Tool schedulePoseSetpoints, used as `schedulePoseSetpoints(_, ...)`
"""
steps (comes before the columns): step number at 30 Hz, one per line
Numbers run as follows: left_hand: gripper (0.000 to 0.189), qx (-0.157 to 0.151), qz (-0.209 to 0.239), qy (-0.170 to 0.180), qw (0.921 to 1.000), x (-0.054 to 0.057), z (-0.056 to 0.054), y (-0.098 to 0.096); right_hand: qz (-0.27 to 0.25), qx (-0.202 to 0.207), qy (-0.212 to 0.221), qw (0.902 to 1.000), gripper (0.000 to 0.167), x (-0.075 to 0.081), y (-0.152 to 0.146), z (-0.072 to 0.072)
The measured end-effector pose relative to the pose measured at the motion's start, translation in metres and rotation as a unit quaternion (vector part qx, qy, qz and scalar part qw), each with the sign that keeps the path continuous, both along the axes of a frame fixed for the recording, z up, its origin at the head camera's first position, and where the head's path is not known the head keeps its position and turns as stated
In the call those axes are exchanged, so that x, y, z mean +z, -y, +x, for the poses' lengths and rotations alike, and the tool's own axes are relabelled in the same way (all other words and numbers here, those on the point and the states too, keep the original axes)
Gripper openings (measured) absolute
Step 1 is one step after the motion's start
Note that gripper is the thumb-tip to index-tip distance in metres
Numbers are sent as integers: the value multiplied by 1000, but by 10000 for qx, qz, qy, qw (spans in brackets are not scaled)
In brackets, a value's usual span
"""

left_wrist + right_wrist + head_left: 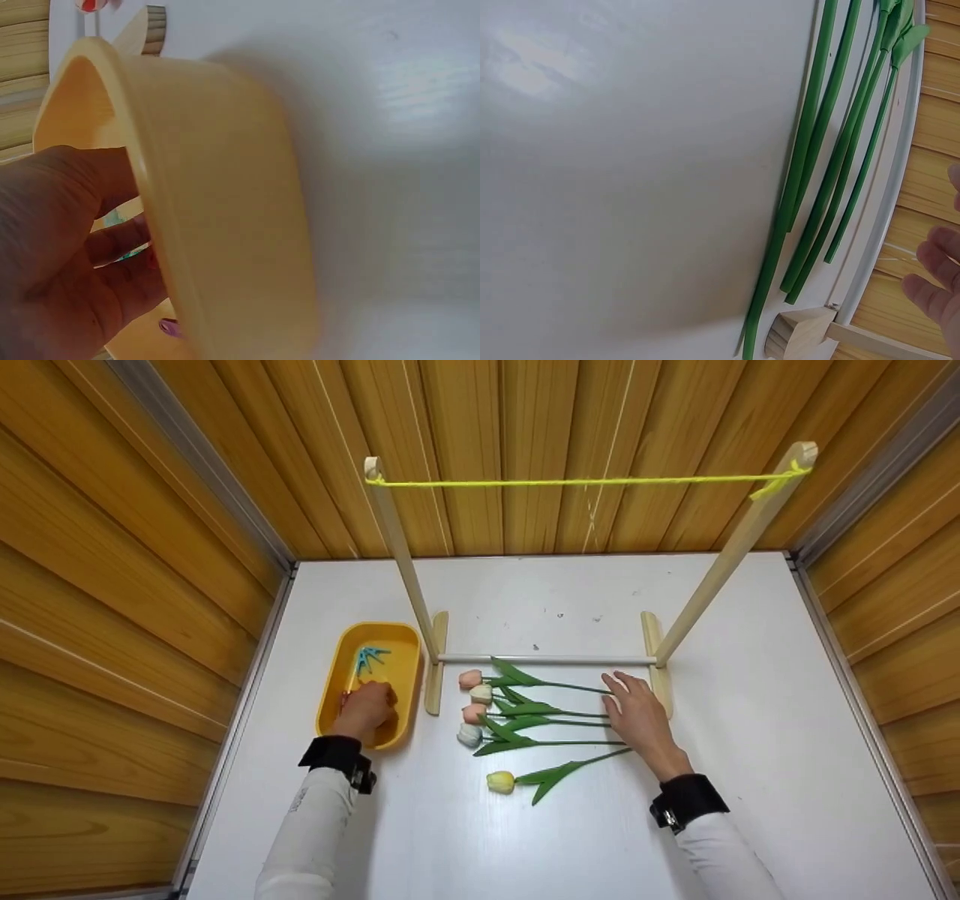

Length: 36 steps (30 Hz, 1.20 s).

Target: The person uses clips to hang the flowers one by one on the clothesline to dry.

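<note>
My left hand (366, 711) reaches down into a yellow plastic basin (415, 675). A bit of red shows beside its fingers in the left wrist view, but the basin wall hides the fingertips. Light-blue clothespins (371, 658) lie at the basin's far end, and the end of a purple piece (170, 327) shows near the hand. Over the stem ends of several artificial tulips, my right hand (639, 721) hovers or rests with loosely extended fingers. Pink tulips (470, 679), a cream one (481, 694) and a pale blue one (470, 735) lie side by side; a yellow tulip (501, 782) lies nearest.
Behind the tulips stands a wooden frame with a left post (405, 562), a right post (724, 566) and a low white crossbar (547, 660). A yellow string (577, 481) spans the post tops. Wood-patterned walls (525, 427) surround the white table (540, 855).
</note>
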<state>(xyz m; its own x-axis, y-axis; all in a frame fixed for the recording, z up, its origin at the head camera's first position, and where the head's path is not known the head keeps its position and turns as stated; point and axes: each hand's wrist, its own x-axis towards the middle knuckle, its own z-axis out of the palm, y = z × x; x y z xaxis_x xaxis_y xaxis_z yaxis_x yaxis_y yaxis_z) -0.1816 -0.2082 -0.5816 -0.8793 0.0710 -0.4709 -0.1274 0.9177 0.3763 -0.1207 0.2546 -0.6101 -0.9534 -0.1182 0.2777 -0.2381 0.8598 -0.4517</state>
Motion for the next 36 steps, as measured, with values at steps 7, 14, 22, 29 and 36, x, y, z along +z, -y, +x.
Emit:
schedulePoseSetpoints(7,33,-17,-165,-430,9989,7,-7,-3,11,27,-298,9996,37,-4,1,1)
schedulePoseSetpoints(14,33,296,-243,-483,9981,13,2,6,29,73,-359,9993,37,-2,2,0)
schedulePoseSetpoints(22,36,367,-467,-378,9975,7,12,13,178,174,-1,9997,39,1,3,-4)
schedulePoseSetpoints(29,37,885,-294,-200,9954,-1,15,14,459,413,704,9956,46,12,3,-6)
schedulePoseSetpoints(36,29,502,-649,-692,9942,-10,15,6,256,614,1225,9902,57,27,10,-7)
